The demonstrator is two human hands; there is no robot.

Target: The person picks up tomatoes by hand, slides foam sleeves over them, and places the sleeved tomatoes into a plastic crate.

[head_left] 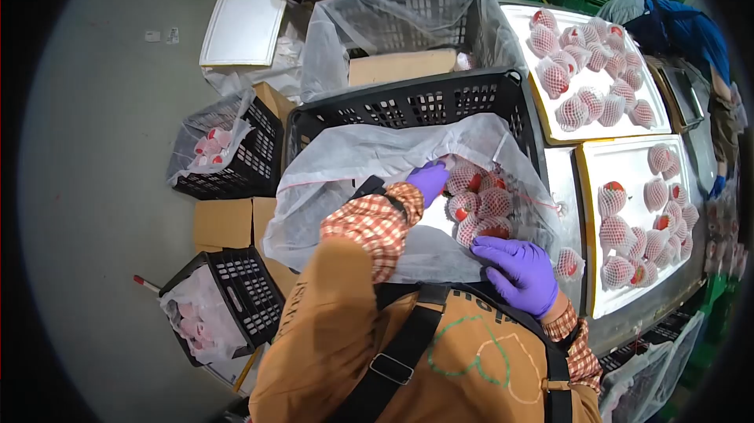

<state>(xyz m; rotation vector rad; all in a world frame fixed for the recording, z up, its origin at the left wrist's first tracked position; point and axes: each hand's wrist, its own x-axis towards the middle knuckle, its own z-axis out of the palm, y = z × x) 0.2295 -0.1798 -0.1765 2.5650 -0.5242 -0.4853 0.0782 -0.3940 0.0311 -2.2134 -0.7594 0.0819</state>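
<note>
Both my hands wear purple gloves. My left hand (pixel 430 182) reaches into a black crate (pixel 400 105) lined with white sheeting (pixel 330 157), at the left edge of a group of red fruits in white foam nets (pixel 477 201). Its fingertips are partly hidden, and what they hold, if anything, cannot be made out. At the crate's near right side is my right hand (pixel 518 272), fingers apart and thumb spread, its fingertips by the nearest netted fruit. A single netted fruit (pixel 569 263) lies just right of that hand, outside the crate.
Two white trays (pixel 554 128) (pixel 594 297) of netted fruit stand on the right. Behind is another lined crate (pixel 400 10) with cardboard inside. Two smaller crates (pixel 263 136) (pixel 250 293) with netted fruit are at left. People work at the top and far right.
</note>
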